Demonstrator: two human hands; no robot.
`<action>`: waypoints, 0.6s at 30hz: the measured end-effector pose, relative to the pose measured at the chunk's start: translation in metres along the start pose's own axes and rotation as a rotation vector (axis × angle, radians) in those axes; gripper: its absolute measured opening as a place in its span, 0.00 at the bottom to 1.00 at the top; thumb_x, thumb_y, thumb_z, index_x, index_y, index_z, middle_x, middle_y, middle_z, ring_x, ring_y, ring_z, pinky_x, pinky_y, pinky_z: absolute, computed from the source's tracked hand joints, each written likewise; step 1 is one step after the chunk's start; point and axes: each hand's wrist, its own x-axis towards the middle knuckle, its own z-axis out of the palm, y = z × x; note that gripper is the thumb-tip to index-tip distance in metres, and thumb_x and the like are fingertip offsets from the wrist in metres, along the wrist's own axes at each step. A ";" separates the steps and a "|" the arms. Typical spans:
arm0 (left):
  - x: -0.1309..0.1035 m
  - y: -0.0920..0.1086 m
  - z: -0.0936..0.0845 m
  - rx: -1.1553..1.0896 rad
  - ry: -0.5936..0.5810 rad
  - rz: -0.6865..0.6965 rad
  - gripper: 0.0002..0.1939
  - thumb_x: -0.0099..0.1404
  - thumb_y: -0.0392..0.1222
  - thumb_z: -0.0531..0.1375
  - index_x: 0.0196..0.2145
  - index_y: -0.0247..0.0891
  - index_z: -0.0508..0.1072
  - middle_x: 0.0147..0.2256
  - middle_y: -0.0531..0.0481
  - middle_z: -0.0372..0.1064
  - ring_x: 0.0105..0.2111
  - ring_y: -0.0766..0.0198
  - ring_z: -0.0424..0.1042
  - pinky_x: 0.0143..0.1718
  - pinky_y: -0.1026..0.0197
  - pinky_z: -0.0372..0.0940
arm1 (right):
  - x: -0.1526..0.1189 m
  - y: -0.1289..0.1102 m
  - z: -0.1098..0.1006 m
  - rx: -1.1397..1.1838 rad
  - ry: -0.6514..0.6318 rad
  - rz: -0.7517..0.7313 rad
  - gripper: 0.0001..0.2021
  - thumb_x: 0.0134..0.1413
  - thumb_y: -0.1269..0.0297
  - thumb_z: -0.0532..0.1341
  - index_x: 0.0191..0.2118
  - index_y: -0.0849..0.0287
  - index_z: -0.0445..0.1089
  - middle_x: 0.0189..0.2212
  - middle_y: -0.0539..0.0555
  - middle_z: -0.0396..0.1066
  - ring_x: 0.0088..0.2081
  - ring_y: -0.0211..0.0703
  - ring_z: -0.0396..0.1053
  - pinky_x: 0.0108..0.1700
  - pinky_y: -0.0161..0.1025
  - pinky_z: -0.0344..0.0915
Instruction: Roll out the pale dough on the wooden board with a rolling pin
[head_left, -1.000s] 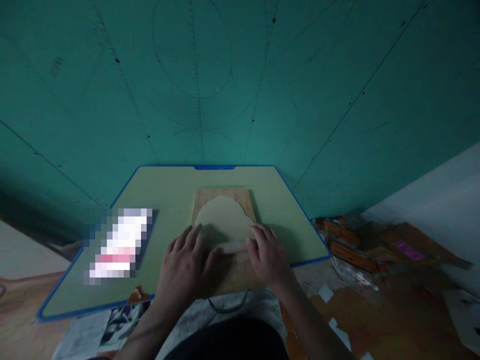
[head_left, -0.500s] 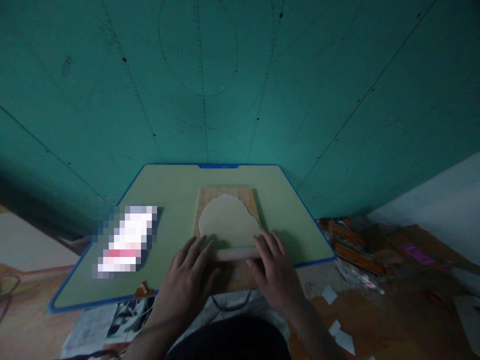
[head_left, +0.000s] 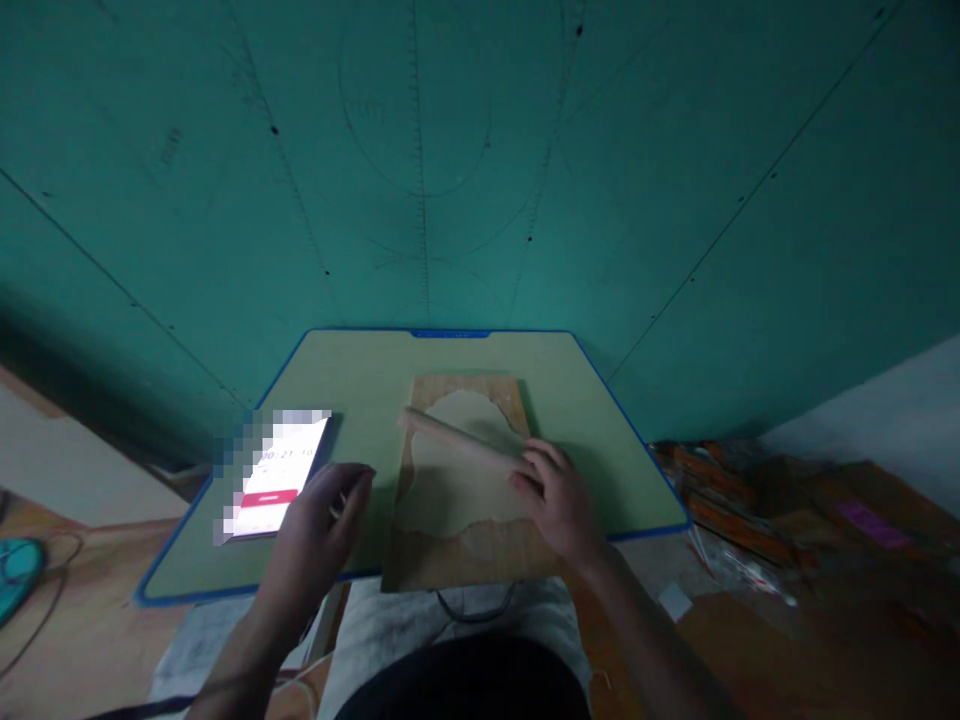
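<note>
- In the head view, your right hand [head_left: 559,500] is keeping its fingers curled around the right end of the pin [head_left: 469,443], by the right edge of the board [head_left: 427,565].
- The pin is slanting across the dough [head_left: 446,490], its left end showing at the board's left edge, toward the far corner, and its right end sitting nearer to you. You cannot be told from this angle whether it is touching the dough.
- Your left hand [head_left: 322,515] is hanging off the pin, between the board's left edge and the phone [head_left: 281,465]. Its fingers are bending toward the thumb; a small pale spot is showing between them, but whether they are holding anything, or how wide the gap is, cannot be told.
- The dough is lying flat and ragged-edged, covering most of the board and leaving wood showing along the near edge and at the far corners.
- The board is lying lengthwise toward you, its near edge jutting slightly past the near edge of the desk [head_left: 352,370].
- The phone is lying toward the desk's left edge, its lit screen showing digits and a red bar; your left hand is overlapping its near right corner in view.
- Beyond the desk's far edge, a green wall [head_left: 465,150] is rising, bearing drawn lines and curves.
</note>
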 end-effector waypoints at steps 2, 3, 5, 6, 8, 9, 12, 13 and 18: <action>-0.006 0.001 0.000 0.065 -0.188 -0.053 0.18 0.66 0.56 0.51 0.36 0.41 0.73 0.31 0.46 0.75 0.29 0.57 0.74 0.29 0.59 0.66 | -0.001 0.005 0.004 0.125 0.094 0.065 0.17 0.69 0.50 0.55 0.46 0.57 0.72 0.48 0.63 0.76 0.50 0.55 0.74 0.51 0.50 0.71; -0.008 0.004 0.002 0.113 -0.263 -0.073 0.17 0.66 0.55 0.50 0.35 0.41 0.72 0.30 0.46 0.75 0.28 0.58 0.74 0.28 0.59 0.64 | -0.002 0.006 0.004 0.184 0.121 0.104 0.17 0.68 0.49 0.54 0.46 0.57 0.71 0.46 0.62 0.76 0.48 0.54 0.75 0.49 0.48 0.71; -0.010 0.011 0.005 0.246 -0.369 -0.110 0.18 0.68 0.54 0.47 0.33 0.42 0.70 0.28 0.47 0.74 0.27 0.58 0.74 0.27 0.59 0.60 | -0.002 0.006 0.003 0.272 0.134 0.185 0.18 0.67 0.47 0.54 0.45 0.57 0.70 0.40 0.59 0.77 0.41 0.51 0.75 0.43 0.44 0.71; -0.009 0.015 0.007 0.325 -0.412 -0.125 0.19 0.69 0.54 0.46 0.31 0.42 0.69 0.27 0.46 0.74 0.26 0.57 0.74 0.27 0.59 0.58 | -0.001 0.005 0.001 0.299 0.132 0.222 0.18 0.67 0.46 0.53 0.43 0.57 0.70 0.37 0.58 0.76 0.38 0.50 0.74 0.40 0.43 0.70; -0.007 0.022 0.009 0.476 -0.487 -0.135 0.22 0.71 0.55 0.44 0.30 0.42 0.69 0.26 0.45 0.73 0.26 0.55 0.74 0.26 0.59 0.54 | 0.000 0.003 -0.002 0.326 0.137 0.280 0.19 0.66 0.45 0.52 0.40 0.56 0.69 0.32 0.55 0.74 0.34 0.48 0.71 0.35 0.41 0.67; -0.005 0.025 0.010 0.533 -0.514 -0.132 0.23 0.71 0.56 0.44 0.30 0.42 0.69 0.26 0.44 0.74 0.27 0.54 0.75 0.25 0.59 0.53 | 0.000 0.002 -0.003 0.332 0.144 0.298 0.20 0.66 0.44 0.52 0.38 0.56 0.69 0.31 0.54 0.73 0.33 0.48 0.70 0.34 0.40 0.66; -0.001 0.026 0.012 0.603 -0.556 -0.116 0.24 0.72 0.57 0.44 0.30 0.42 0.71 0.26 0.42 0.76 0.28 0.52 0.77 0.25 0.59 0.52 | 0.001 -0.001 -0.004 0.350 0.157 0.308 0.20 0.65 0.44 0.52 0.37 0.56 0.68 0.30 0.54 0.72 0.32 0.47 0.68 0.34 0.40 0.64; 0.000 0.025 0.013 0.601 -0.562 -0.112 0.24 0.72 0.57 0.45 0.30 0.42 0.72 0.27 0.42 0.76 0.29 0.51 0.77 0.25 0.58 0.52 | 0.002 -0.001 -0.004 0.358 0.152 0.304 0.19 0.65 0.45 0.52 0.37 0.56 0.68 0.30 0.53 0.72 0.32 0.46 0.68 0.34 0.39 0.63; 0.001 0.023 0.013 0.582 -0.560 -0.106 0.24 0.71 0.56 0.45 0.30 0.42 0.73 0.28 0.41 0.77 0.30 0.49 0.78 0.26 0.58 0.53 | 0.002 -0.003 -0.004 0.379 0.161 0.324 0.19 0.63 0.45 0.53 0.36 0.55 0.68 0.29 0.52 0.70 0.31 0.45 0.67 0.34 0.39 0.62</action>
